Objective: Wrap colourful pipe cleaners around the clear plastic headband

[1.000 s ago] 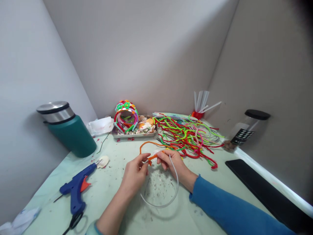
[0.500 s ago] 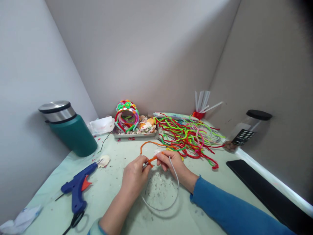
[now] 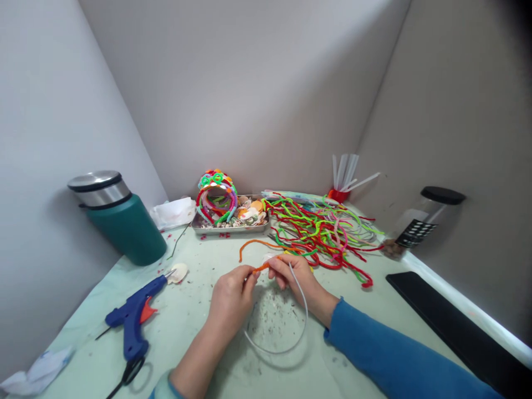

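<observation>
Between my two hands runs a thin whitish headband (image 3: 306,318), its curve hanging down toward me. An orange pipe cleaner (image 3: 261,268) is wound round its upper part, and a loose length of it arcs away over the table beyond my fingers. My left hand (image 3: 233,293) pinches the orange-wrapped part at its left side. With thumb and fingers closed, my right hand (image 3: 293,274) grips the same part a little to the right. The fingertips hide some of the wrapping.
Behind my hands, a metal tray (image 3: 226,230) holds decorated headbands (image 3: 216,197) and shells or buttons. Colourful pipe cleaners (image 3: 320,233) lie tangled at right. A blue glue gun (image 3: 135,318) and a green bottle (image 3: 128,230) stand left. A clear jar (image 3: 415,227) and white sticks (image 3: 344,172) are right.
My left fingers have closed over the short orange end that stuck out below them. The headband's hanging curve has shifted slightly right; my right hand keeps nearly the same place.
</observation>
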`<move>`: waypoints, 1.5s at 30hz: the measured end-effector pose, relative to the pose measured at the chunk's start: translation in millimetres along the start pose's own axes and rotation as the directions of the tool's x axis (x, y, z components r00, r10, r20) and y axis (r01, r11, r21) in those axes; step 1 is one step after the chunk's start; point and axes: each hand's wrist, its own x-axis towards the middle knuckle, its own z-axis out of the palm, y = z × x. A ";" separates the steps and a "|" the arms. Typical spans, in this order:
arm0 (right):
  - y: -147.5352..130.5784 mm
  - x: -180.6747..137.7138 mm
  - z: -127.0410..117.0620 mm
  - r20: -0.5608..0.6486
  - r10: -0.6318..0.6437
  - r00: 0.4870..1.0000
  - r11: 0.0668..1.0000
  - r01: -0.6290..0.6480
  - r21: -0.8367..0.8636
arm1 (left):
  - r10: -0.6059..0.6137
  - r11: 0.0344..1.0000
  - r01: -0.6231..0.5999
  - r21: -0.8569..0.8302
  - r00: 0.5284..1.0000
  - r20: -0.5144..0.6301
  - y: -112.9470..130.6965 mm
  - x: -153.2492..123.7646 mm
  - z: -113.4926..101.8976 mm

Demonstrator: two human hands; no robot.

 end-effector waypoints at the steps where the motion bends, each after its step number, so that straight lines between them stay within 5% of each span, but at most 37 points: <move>1: -0.4 0.1 0.0 0.002 0.002 1.000 1.000 -0.002 0.000 | -0.021 0.999 0.022 -0.031 1.000 0.008 0.6 0.3 -0.7; 11: 3.1 0.5 -0.6 -0.021 0.025 0.999 0.999 -0.026 -0.037 | -0.195 0.903 0.223 -0.368 0.974 0.111 7.6 2.0 -4.8; 15: 5.7 -0.7 -2.2 0.010 0.036 0.999 0.999 -0.035 -0.027 | -0.303 0.606 0.463 -0.647 0.886 0.351 5.3 4.0 -4.7; 19: 4.5 -2.2 -1.8 0.053 0.035 0.998 0.999 -0.035 -0.009 | -0.250 0.272 0.551 -0.789 0.832 0.494 -2.5 4.1 -4.3; 26: -2.8 -4.5 2.6 0.071 0.033 0.997 0.999 -0.035 0.034 | -0.145 -0.004 0.697 -0.717 0.709 0.690 -6.7 4.9 -7.5; 29: -2.9 -3.2 2.6 0.044 0.009 0.999 0.999 -0.010 0.033 | -0.254 0.190 0.628 -0.755 0.774 0.580 -3.9 6.4 -5.6; 33: 1.9 0.9 0.4 -0.027 -0.001 1.000 0.999 0.002 0.045 | -0.395 0.585 0.423 -0.692 0.894 0.213 -1.9 7.1 -2.8; 37: 6.1 3.8 -1.2 -0.051 -0.011 0.999 0.999 0.014 0.047 | -0.227 0.896 0.165 -0.412 0.968 -0.108 -1.7 4.5 -4.4; 41: 5.7 4.1 -1.0 -0.053 -0.013 0.999 0.998 0.016 0.056 | 0.034 0.987 -0.061 -0.152 0.984 -0.174 -2.5 1.5 -3.2; 45: 4.9 3.6 -1.3 -0.050 -0.013 0.999 0.999 0.015 0.034 | 0.045 0.997 -0.054 -0.054 0.986 -0.161 -4.7 1.0 0.3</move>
